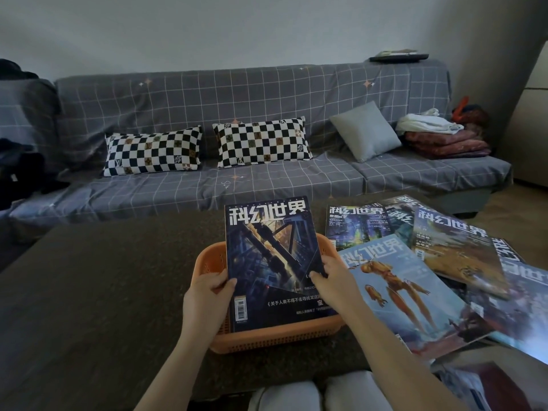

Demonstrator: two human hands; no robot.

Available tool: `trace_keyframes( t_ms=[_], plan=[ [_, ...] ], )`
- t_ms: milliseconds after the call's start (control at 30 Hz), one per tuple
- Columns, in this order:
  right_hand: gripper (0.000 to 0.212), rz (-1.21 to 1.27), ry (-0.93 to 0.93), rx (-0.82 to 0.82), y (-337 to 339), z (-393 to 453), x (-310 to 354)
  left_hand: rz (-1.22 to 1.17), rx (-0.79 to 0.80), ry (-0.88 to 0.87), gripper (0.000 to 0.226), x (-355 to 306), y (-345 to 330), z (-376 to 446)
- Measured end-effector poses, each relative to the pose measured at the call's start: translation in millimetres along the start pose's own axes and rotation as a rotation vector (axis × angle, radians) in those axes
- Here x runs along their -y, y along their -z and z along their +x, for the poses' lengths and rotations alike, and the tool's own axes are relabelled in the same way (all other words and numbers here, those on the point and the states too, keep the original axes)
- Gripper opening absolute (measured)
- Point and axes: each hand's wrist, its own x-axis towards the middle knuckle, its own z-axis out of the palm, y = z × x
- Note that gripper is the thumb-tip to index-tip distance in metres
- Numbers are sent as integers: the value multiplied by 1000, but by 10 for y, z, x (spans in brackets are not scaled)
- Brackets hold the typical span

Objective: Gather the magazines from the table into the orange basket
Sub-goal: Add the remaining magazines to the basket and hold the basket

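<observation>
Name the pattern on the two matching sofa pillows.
Black-and-white check on both pillows, best seen in the head view.

Dark table (89, 292) w/ orange basket (207, 259), loose magazines (409, 292).

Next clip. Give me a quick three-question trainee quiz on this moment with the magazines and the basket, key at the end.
1. True or false: both hands, left and right, hold the dark-covered magazine.
2. That magazine stands in: A) the orange basket B) the sofa C) the floor
3. On which side of the basket do the other magazines lie on the table?

Key: 1 true; 2 A; 3 the person's right.
</observation>
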Motion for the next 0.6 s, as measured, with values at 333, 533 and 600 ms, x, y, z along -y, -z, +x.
trace_keyframes(
  t_ms=[333,533,600],
  plan=[
    [26,13,-6,11,-1,9,-15,-6,3,0,37,-45,-14,-42],
    [53,118,135,-103,47,-169,-30,7,-128,-132,42,-238,-89,-246],
    [47,111,112,-136,121,-254,-84,-69,-80,-141,38,-315,-160,-330]
  ],
)
